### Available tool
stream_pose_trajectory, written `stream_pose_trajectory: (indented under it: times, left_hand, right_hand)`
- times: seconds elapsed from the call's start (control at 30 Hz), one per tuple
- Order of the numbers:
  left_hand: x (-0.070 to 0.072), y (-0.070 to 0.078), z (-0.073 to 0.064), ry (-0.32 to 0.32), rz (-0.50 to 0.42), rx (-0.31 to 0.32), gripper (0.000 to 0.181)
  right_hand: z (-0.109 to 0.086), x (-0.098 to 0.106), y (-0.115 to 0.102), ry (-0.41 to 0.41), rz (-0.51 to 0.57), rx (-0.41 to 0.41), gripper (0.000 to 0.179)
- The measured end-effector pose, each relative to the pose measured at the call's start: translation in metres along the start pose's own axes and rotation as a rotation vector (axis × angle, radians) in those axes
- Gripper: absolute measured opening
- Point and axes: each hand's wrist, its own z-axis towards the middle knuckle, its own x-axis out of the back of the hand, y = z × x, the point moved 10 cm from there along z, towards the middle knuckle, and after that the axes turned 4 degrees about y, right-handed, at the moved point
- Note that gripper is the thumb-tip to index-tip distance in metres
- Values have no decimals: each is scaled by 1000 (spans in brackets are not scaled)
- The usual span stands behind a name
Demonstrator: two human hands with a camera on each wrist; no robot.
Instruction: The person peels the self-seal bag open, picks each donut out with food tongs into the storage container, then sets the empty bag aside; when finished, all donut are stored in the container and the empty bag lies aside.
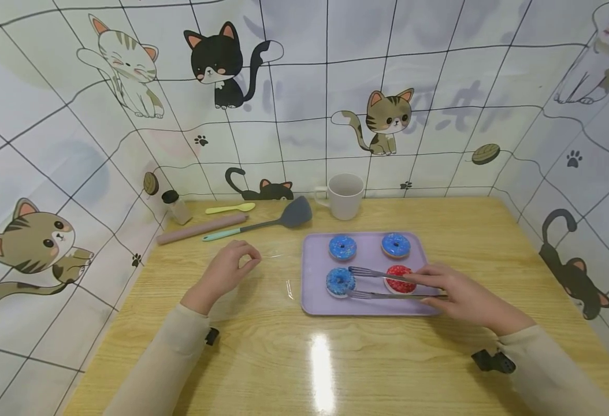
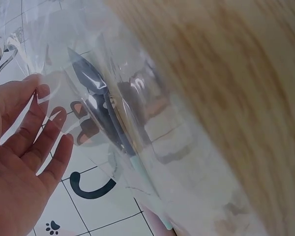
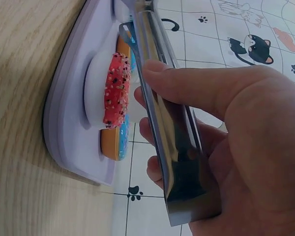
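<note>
My right hand grips metal tongs, thumb on one arm and fingers on the other. In the head view, their forked tips stand apart, one at each side of the front left blue doughnut. Under the tongs sits a red sprinkled doughnut. Two more blue doughnuts, the back left and the back right, lie on the same lilac tray. Left of the tray, my left hand pinches clear plastic film, perhaps a bag, between thumb and forefinger; its outline is faint.
Along the back of the wooden table stand a beige mug and a black-capped shaker. Between them lie a dark turner, a yellow spoon and a pinkish rolling pin. Cat-patterned wall covering surrounds the table.
</note>
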Motion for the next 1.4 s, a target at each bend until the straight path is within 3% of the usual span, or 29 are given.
stream_pose_trajectory:
  times: [0.4,0.6,0.87,1.07,1.2,1.4]
  left_hand:
    - [1,-6,-7,-19,5,37,11]
    - [0,-9,-10,-30,18,36,12]
    - [-1,-19,-14,-51,24,54,10]
    - [-2,-28,-18,-82,24,61,6]
    - [-5,-36,-21,-91,38,101,5]
    - [-5,-36,-21,-90,19,137,5]
  right_hand:
    - [-11,-4,6,-1,-7,-112,68]
    - [-24,8,8,124,9,-128,68]
    - [-41,29,26,298,16,-190,72]
    - [-55,34,52,331,-31,-310,67]
    - [-69,37,75,347,-40,-408,67]
    - [-92,39,106,362,-50,-563,69]
